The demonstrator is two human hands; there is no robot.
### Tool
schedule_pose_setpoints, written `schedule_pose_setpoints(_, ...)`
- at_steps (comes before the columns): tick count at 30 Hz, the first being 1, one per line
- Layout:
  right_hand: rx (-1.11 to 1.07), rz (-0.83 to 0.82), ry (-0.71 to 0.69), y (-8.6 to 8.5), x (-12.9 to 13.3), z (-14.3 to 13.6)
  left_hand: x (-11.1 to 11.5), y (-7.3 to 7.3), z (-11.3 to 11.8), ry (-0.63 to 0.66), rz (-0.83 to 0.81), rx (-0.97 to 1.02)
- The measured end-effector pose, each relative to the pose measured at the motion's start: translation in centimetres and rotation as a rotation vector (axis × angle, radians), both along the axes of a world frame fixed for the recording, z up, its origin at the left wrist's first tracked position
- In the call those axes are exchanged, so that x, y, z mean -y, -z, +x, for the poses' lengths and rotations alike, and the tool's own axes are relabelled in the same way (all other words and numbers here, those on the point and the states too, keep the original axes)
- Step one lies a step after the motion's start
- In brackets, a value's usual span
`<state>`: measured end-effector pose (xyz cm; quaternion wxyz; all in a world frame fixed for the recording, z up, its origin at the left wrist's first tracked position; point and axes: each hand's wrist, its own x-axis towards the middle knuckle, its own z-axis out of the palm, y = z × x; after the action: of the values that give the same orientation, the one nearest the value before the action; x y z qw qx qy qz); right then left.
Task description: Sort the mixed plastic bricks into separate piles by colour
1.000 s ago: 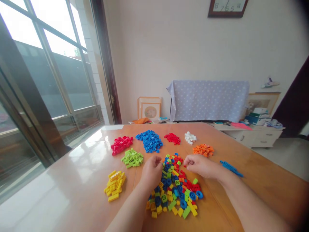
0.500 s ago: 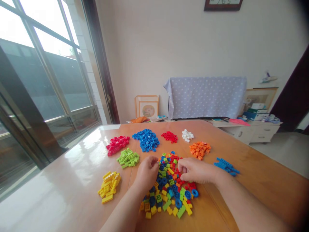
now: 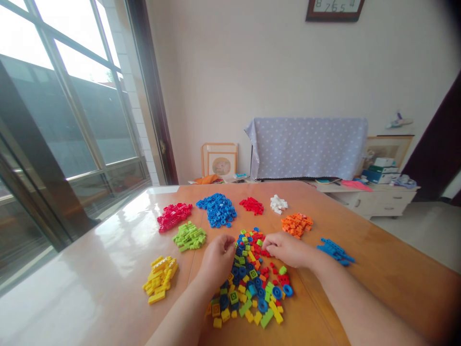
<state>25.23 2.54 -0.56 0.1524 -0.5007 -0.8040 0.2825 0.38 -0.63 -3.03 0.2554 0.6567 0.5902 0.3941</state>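
A mixed heap of toy building bricks (image 3: 252, 283) in several colours lies on the table between my forearms. My left hand (image 3: 219, 258) is at the heap's left edge, fingers curled and thumb against them; whatever is in the pinch is hidden. On the far right side of the heap, my right hand (image 3: 286, 248) has its fingers bent in among red bricks, with the fingertips close together. I cannot make out what they hold. Loose red bricks and a green brick (image 3: 283, 270) lie just below my right hand.
Around the heap on the wooden table (image 3: 118, 269) are sorted piles: yellow (image 3: 160, 279), lime green (image 3: 189, 236), crimson (image 3: 175, 216), blue (image 3: 217, 210), red (image 3: 251, 205), white (image 3: 278, 204), orange (image 3: 297, 225) and long blue pieces (image 3: 334, 251). A low cabinet (image 3: 391, 202) stands beyond.
My right hand has shifted slightly up and left over the heap, uncovering red bricks and a green one below it. My left hand stays nearly in place. The camera view has tilted up slightly.
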Motion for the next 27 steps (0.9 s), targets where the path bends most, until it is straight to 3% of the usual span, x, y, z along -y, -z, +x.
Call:
schedule_pose_setpoints(20,0.041,-0.018,0.021,0.6,-0.1,-0.2,-0.1,0.2,0.0,-0.006,0.03,-0.001)
schedule_pose_setpoints(27,0.074,0.078,-0.008,0.8,-0.1,-1.0,0.2,0.3,0.2,0.01,0.045,0.006)
